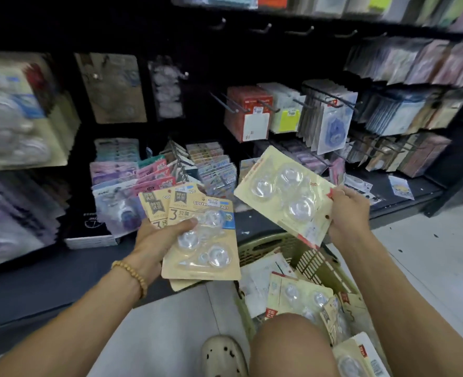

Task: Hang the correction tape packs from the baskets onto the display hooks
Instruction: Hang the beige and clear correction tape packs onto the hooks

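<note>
My left hand (158,240) grips a fanned stack of beige correction tape packs (203,238), thumb across the top one. My right hand (347,213) pinches a single cream correction tape pack (282,191) by one end, held tilted above the basket. The olive green basket (314,265) stands on the floor below my hands with several more packs (295,295) inside. Bare display hooks (263,29) stick out of the dark panel at the top, and more hooks (227,103) sit left of the red packs.
Hanging stationery packs (252,112) fill the racks to the right. Coloured packs (132,172) stand on the low dark shelf ahead, and blurred packs (15,112) hang at left. My knee (290,346) and a white shoe (222,357) are at the bottom, on the pale floor.
</note>
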Tool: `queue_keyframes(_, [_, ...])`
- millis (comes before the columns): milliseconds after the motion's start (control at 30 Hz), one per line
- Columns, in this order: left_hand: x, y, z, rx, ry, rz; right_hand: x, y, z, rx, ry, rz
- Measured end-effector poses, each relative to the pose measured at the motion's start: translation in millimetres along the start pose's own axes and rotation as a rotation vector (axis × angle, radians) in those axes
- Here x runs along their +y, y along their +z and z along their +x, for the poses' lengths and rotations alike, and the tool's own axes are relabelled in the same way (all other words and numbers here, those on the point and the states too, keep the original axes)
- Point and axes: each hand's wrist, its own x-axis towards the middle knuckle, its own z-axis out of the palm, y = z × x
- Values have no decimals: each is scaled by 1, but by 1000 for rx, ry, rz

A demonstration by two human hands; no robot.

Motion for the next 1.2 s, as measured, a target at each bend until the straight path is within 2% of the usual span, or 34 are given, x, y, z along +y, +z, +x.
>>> queue_keyframes(167, [27,-36,-27,-28,-38,-124,-7,60,-46,-203,-49,-152])
queue_keyframes(300, [46,-72,-46,-50,-47,-114,-15,106,-86,-405,-133,-247])
queue_keyframes(367, [50,-91,-53,-22,-53,-130,-20,125,-107,-502,-111,-199])
queue_keyframes(467, [56,-117,-58,39,-39,-198,-21,148,-135,-644,57,-25])
queue_keyframes(533, [62,-136,-58,91,1,-254,-18,163,-153,-749,70,1])
queue_keyframes(600, [67,-153,-60,142,65,-270,-17,175,-172,-807,-6,-48])
queue_keyframes(700, [72,-177,-67,218,136,-212,-28,195,-196,-781,-156,-61])
queue_keyframes(900, [69,-223,-71,414,142,-198,-80,256,-231,-745,-549,-121])
queue_keyframes(1033, [71,-251,-73,468,137,-225,-98,306,-250,-828,-713,-214])
queue_keyframes(1200, [72,-274,-71,492,138,-256,-102,357,-260,-923,-802,-328])
